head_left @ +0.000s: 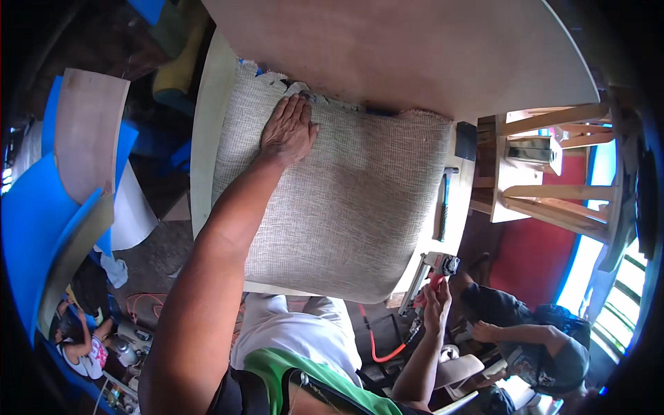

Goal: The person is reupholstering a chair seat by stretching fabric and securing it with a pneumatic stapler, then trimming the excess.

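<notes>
Resting flat on the fabric-covered pad (339,200), the left hand (287,131) has its fingers straight and lying close together, with the thumb a little apart. At its left, a pale strip of the desk (205,145) shows along the edge. The pad lies on the middle of this desk, grey-beige, coarsely woven, with rounded near corners; its frayed edge points to the far side, beside the large brown board (415,59). Which is its longer axis, I cannot tell. Its near edge reaches the desk's near edge, toward the person. On the right strip, narrow, lies a hammer (445,204), lengthwise, its head at the far end. Farther right and nearer, the right hand (436,308) has its fingers wrapped around the red grip of an air tool (432,266), whose long metal bar slants from near left to far right.
</notes>
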Action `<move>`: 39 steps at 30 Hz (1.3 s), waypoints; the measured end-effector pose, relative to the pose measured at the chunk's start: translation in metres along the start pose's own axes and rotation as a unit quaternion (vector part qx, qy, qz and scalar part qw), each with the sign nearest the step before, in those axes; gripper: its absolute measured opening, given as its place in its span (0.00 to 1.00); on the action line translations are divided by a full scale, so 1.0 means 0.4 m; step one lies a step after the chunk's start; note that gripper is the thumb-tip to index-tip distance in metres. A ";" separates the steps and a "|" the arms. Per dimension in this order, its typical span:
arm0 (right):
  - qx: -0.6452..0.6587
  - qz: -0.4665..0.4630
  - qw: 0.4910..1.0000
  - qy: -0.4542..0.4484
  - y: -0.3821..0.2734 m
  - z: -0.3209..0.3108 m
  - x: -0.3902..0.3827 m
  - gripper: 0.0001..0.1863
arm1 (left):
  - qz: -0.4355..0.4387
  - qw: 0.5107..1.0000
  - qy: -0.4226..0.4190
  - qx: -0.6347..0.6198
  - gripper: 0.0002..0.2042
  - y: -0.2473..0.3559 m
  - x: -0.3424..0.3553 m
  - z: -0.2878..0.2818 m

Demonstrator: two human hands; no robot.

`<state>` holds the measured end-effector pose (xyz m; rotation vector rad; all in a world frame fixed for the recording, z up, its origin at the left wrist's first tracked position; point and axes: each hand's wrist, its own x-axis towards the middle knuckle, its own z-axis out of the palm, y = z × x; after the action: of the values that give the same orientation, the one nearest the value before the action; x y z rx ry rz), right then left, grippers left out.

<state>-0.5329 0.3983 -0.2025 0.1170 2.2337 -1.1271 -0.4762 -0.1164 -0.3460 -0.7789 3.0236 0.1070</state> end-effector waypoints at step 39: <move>-0.125 -0.126 0.974 0.140 0.442 0.199 0.332 0.37 | -0.043 0.996 -0.056 -0.045 0.30 0.104 0.141 0.011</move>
<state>-0.5394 0.4245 -0.4361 -0.1231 2.6832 -0.9936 -0.5458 -0.1071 -0.3498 -0.8773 2.8916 0.2785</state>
